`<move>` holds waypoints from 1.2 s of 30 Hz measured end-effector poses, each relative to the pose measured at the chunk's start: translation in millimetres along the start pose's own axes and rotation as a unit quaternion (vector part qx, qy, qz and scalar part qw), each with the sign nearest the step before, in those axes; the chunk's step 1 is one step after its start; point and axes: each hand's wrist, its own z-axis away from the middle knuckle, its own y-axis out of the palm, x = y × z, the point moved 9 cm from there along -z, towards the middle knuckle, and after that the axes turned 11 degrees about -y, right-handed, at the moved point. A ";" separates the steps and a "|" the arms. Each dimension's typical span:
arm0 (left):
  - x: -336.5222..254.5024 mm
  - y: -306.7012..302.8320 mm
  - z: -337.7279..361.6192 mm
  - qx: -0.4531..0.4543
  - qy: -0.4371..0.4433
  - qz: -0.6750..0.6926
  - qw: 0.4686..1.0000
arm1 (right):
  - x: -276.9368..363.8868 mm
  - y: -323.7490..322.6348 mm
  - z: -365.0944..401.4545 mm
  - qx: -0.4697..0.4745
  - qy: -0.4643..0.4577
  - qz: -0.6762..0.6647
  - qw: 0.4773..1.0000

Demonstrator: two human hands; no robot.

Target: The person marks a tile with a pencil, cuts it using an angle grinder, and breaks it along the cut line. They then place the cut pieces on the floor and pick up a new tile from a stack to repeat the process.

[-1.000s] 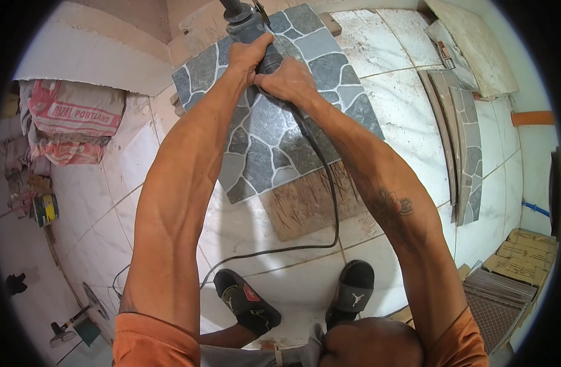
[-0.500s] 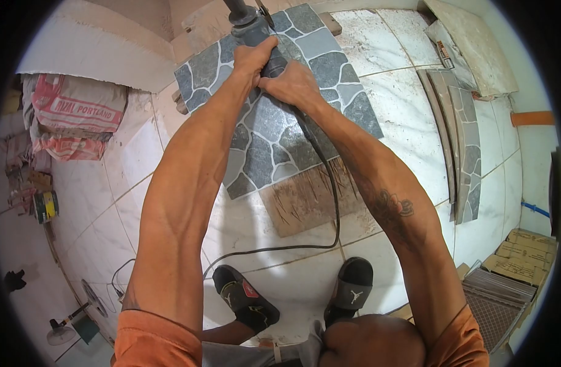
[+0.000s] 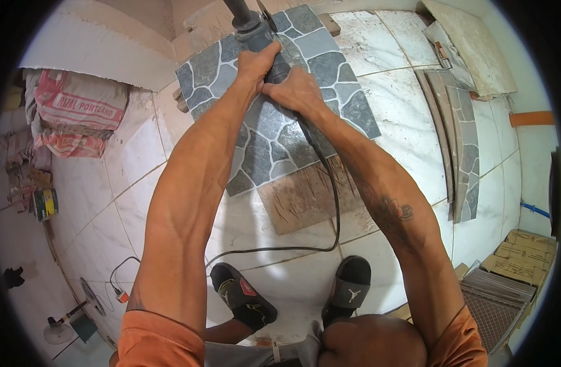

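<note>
Both of my hands grip a grey angle grinder (image 3: 255,32) at the top of the head view. My left hand (image 3: 254,63) wraps the grinder's body from the left. My right hand (image 3: 294,88) holds its rear part, where the black cord (image 3: 334,202) leaves and runs down toward my feet. The grinder rests over a grey stone-pattern tile (image 3: 274,116), which lies on a scored wooden board (image 3: 305,199) on the white floor. The grinder's disc is at the tile's far edge, partly cut off by the frame.
Cement bags (image 3: 78,107) lie stacked at the left. Cut strips of the same tile (image 3: 461,140) lie at the right, beside flat boards (image 3: 470,43). Cardboard boxes and stacked tiles (image 3: 513,275) sit at the lower right. My sandalled feet (image 3: 293,293) stand below the board.
The view has shifted slightly, so the tile and hands sit a little lower and to the right. Both hands keep their grip on the grinder.
</note>
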 end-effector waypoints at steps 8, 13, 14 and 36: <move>9.5 -0.3 7.2 -0.012 -0.013 -0.013 1.000 | -5.7 2.7 6.9 -0.001 -0.009 -0.004 1.000; 13.2 -2.1 9.2 -0.026 -0.012 -0.046 0.999 | -4.4 -2.2 17.7 -0.013 0.003 -0.005 1.000; 16.0 -1.5 5.9 -0.021 -0.013 -0.045 0.999 | -4.6 -2.1 18.7 -0.015 0.000 -0.004 1.000; 28.9 5.7 29.4 -0.002 -0.003 -0.006 1.000 | -12.9 -1.2 42.2 0.002 0.012 -0.008 1.000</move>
